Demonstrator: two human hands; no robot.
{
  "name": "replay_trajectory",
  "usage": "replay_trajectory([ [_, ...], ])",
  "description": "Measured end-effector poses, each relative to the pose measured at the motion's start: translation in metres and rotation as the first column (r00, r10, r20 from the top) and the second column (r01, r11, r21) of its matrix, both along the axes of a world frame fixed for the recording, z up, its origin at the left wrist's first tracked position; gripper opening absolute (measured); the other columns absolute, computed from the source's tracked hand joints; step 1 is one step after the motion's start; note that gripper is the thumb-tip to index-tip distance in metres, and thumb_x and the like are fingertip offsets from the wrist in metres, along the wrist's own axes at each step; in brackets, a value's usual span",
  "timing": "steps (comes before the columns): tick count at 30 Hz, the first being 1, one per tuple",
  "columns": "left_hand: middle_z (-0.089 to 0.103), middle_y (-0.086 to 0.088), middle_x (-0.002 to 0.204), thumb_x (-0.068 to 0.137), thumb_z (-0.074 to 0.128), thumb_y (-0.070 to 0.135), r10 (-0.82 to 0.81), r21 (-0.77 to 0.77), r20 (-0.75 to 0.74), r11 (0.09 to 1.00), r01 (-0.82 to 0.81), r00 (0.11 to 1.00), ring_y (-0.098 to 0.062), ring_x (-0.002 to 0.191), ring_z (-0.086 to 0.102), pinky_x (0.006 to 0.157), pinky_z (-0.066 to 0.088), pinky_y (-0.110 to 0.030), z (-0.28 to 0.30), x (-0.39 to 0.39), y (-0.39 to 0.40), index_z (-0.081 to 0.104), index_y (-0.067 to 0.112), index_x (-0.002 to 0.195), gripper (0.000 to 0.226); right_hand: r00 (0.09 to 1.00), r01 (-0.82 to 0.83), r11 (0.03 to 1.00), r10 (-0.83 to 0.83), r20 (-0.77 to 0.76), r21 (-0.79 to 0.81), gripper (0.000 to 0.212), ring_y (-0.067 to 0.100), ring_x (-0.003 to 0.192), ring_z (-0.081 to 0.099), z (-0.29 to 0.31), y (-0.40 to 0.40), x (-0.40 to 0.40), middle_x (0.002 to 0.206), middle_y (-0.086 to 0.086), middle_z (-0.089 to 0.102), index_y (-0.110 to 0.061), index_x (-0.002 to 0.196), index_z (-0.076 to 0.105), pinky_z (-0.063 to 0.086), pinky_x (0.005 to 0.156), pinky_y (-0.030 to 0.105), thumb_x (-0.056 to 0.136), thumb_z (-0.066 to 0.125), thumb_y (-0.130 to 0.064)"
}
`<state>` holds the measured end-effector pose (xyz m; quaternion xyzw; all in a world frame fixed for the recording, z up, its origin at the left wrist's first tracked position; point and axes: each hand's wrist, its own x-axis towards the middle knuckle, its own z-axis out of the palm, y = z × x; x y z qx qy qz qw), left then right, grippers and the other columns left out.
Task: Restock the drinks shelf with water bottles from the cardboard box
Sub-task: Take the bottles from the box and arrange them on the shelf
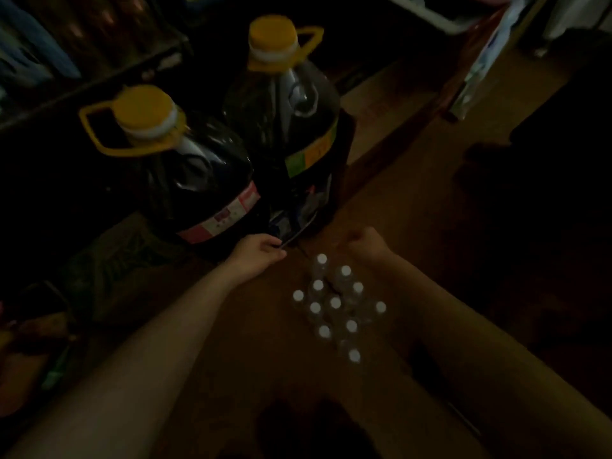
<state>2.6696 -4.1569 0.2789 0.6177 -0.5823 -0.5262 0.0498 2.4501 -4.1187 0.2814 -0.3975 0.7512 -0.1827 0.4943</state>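
Note:
Several water bottles (334, 303) with white caps stand packed together in an opening in the brown cardboard box (251, 359), low in the middle of the dim view. My left hand (256, 256) reaches to the far left corner of the opening and pinches a thin flap edge (296, 234) there. My right hand (364, 245) hovers just beyond the bottles with its fingers curled into a fist. The dark hides whether it holds anything. Both forearms stretch along either side of the bottles.
Two big dark jugs with yellow caps and handles stand right behind the box, one to the left (198, 180) and one further back (284, 120). A dark shelf rack (99, 81) lies at the upper left. More cardboard (381, 104) and a pale bag (483, 61) lie at the upper right.

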Motion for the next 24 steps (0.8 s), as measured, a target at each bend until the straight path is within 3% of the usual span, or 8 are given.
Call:
replay_trajectory([
  [4, 0.062, -0.005, 0.117, 0.087, 0.068, 0.021, -0.001, 0.014, -0.01, 1.0, 0.001, 1.0, -0.017, 0.103, 0.058, 0.084, 0.046, -0.026, -0.109, -0.015, -0.017, 0.055, 0.012, 0.127, 0.043, 0.998, -0.03, 1.0, 0.03, -0.053, 0.01, 0.02, 0.024, 0.094, 0.061, -0.103, -0.007, -0.015, 0.109, 0.015, 0.064, -0.002, 0.109, 0.063, 0.052, 0.085, 0.036, 0.092, 0.057, -0.009],
  [8, 0.05, -0.01, 0.136, 0.085, 0.069, 0.014, -0.019, 0.041, -0.029, 0.999, 0.021, 0.999, -0.023, 0.122, 0.049, 0.089, 0.043, -0.028, -0.208, -0.044, -0.03, 0.044, 0.013, 0.137, 0.058, 0.997, -0.042, 0.999, 0.043, -0.071, 0.009, 0.022, 0.025, 0.105, 0.059, -0.192, -0.015, -0.032, 0.11, 0.01, 0.061, -0.006, 0.112, 0.061, 0.051, 0.091, 0.038, 0.09, 0.059, -0.009],
  [13, 0.036, -0.007, 0.149, 0.082, 0.072, 0.019, -0.122, 0.005, -0.061, 0.992, 0.123, 0.991, -0.025, 0.135, 0.037, 0.106, 0.036, -0.038, -0.298, -0.083, -0.041, 0.027, 0.018, 0.147, 0.079, 0.998, 0.014, 1.0, -0.015, -0.061, -0.023, 0.023, 0.02, 0.092, 0.06, -0.279, -0.026, -0.046, 0.112, 0.013, 0.061, -0.006, 0.115, 0.06, 0.052, 0.067, 0.027, 0.093, 0.058, -0.012],
  [17, 0.047, -0.008, 0.14, 0.08, 0.073, 0.016, -0.236, -0.067, -0.084, 0.971, 0.231, 0.968, -0.026, 0.128, 0.046, 0.105, 0.038, -0.035, -0.346, -0.106, -0.06, 0.037, 0.012, 0.142, 0.072, 0.995, 0.068, 0.987, -0.078, -0.068, -0.147, 0.024, 0.022, 0.099, 0.061, -0.318, -0.038, -0.055, 0.109, 0.01, 0.064, -0.002, 0.113, 0.064, 0.049, 0.084, 0.031, 0.093, 0.059, -0.013],
  [19, 0.055, -0.01, 0.129, 0.081, 0.072, 0.017, -0.247, -0.127, -0.082, 0.963, 0.236, 0.965, -0.025, 0.12, 0.052, 0.1, 0.043, -0.037, -0.362, -0.111, -0.064, 0.048, 0.009, 0.131, 0.056, 0.992, 0.105, 0.978, -0.117, -0.054, -0.179, 0.024, 0.02, 0.098, 0.06, -0.332, -0.04, -0.059, 0.11, 0.012, 0.064, 0.0, 0.112, 0.065, 0.048, 0.077, 0.023, 0.093, 0.06, -0.013],
  [21, 0.058, -0.009, 0.116, 0.082, 0.071, 0.015, -0.205, -0.198, -0.119, 0.964, 0.179, 0.972, -0.023, 0.108, 0.055, 0.087, 0.044, -0.03, -0.368, -0.109, -0.065, 0.049, 0.005, 0.121, 0.045, 0.987, 0.144, 0.969, -0.155, -0.042, -0.202, 0.025, 0.017, 0.095, 0.057, -0.342, -0.04, -0.059, 0.113, 0.013, 0.064, 0.001, 0.113, 0.065, 0.045, 0.067, 0.018, 0.092, 0.062, -0.012],
  [24, 0.057, -0.006, 0.108, 0.084, 0.07, 0.016, -0.156, -0.252, -0.146, 0.961, 0.116, 0.977, -0.022, 0.104, 0.056, 0.084, 0.046, -0.032, -0.365, -0.1, -0.065, 0.048, 0.006, 0.114, 0.039, 0.981, 0.178, 0.962, -0.191, -0.043, -0.208, 0.024, 0.023, 0.101, 0.06, -0.348, -0.039, -0.057, 0.114, 0.019, 0.065, 0.003, 0.11, 0.065, 0.043, 0.072, 0.023, 0.09, 0.064, -0.011],
])
